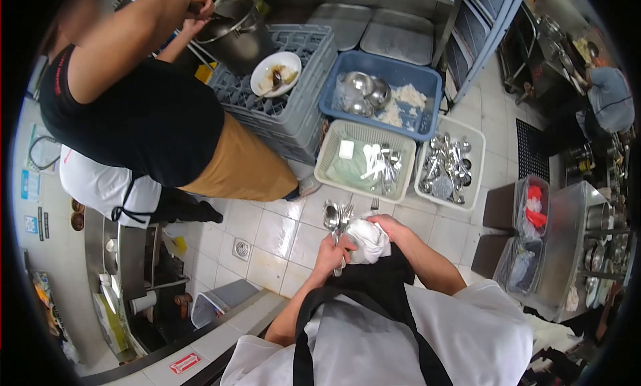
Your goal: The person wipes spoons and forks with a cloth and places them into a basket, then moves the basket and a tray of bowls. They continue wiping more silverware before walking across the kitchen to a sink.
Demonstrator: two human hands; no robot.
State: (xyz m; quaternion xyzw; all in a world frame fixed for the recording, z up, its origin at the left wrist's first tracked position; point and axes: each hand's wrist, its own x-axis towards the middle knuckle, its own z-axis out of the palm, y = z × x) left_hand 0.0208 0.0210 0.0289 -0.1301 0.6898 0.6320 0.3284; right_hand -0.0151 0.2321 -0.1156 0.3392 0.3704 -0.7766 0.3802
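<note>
My left hand (330, 255) is closed around a bunch of spoons and forks (338, 216), their heads pointing away from me. Wrapped over a white cloth (366, 243), my right hand (390, 227) holds it against the bunch. The tines of a single fork (374, 204) show just beyond the cloth; its handle is hidden. In front of my hands is a pale basket (325, 160) with a green cloth, white spoons and metal cutlery. To its right, a white tub (478, 160) holds many loose spoons and other utensils.
A blue tub (323, 92) contains metal bowls and crumpled white material. At left, a person in a black shirt (147, 112) handles a metal pot (244, 42) above stacked grey racks (309, 115), where a white bowl (292, 60) sits. Another person (611, 95) works at far right. Bins (499, 208) stand right.
</note>
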